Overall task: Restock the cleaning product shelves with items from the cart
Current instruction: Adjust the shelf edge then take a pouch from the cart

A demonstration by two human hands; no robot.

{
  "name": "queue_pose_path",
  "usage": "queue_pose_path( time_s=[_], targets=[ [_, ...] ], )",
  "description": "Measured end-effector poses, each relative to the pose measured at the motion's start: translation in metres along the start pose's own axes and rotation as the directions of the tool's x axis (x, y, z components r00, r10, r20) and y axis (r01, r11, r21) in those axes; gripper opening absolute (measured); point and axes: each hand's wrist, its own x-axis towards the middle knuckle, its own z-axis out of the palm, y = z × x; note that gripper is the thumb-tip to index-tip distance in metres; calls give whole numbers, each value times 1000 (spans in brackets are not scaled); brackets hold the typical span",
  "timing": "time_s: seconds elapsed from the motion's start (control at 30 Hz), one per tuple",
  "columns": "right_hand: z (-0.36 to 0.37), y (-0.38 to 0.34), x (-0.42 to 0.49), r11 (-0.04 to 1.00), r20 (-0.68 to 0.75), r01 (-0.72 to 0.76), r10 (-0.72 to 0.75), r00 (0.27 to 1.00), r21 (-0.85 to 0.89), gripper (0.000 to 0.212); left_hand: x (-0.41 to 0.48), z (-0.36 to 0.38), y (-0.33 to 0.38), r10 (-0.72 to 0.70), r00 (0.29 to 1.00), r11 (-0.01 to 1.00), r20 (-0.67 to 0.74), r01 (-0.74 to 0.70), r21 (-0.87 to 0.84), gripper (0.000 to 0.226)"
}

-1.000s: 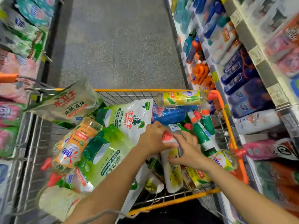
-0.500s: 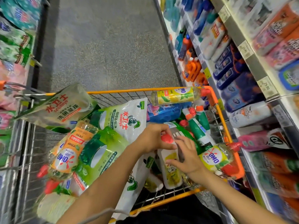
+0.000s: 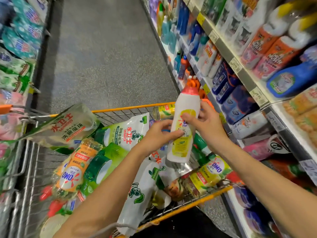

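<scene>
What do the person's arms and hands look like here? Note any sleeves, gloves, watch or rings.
The left forearm and right forearm are bare to the frame edge: no sleeve shows. The left hand and right hand wear no gloves; no watch, bracelet or ring is visible.

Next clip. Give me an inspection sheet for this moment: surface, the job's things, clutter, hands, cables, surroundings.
Surface: speckled grey aisle floor; no table in view.
Job's things: white bottle with red cap and yellow label, roughly upright, held above the cart; shelves on the right stocked with bottles.
Clutter: cart piled with green-and-white pouches and OMO bottles, lying at all angles.
Hands: left hand and right hand both grip the white bottle at its label.
Cables: one thin grey cord near the bottom edge; what it belongs to cannot be told.
Surroundings: left-hand shelving full of soft packs.
</scene>
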Motion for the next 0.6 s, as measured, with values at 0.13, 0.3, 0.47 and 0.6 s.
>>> queue_pose_path(
  time_s=[0.13,0.3,0.47,0.6],
  targets=[
    [-7,-26,6,999,15,9,-9,1000,39,10,3,5,15,106,984,992,-143,-114,-50,14],
    [-22,-41,-11,999,1,39,-39,999,-11,12,0,14,46,166,979,982,-122,-175,-67,14],
    [-52,-71,-34,990,-109,135,-138,984,-35,14,0,42,83,284,958,959,-32,-283,11,6],
    [-90,-108,-68,960,-152,251,-268,951,-121,25,-4,88,122,412,910,910,49,-414,21,7]
  ],
)
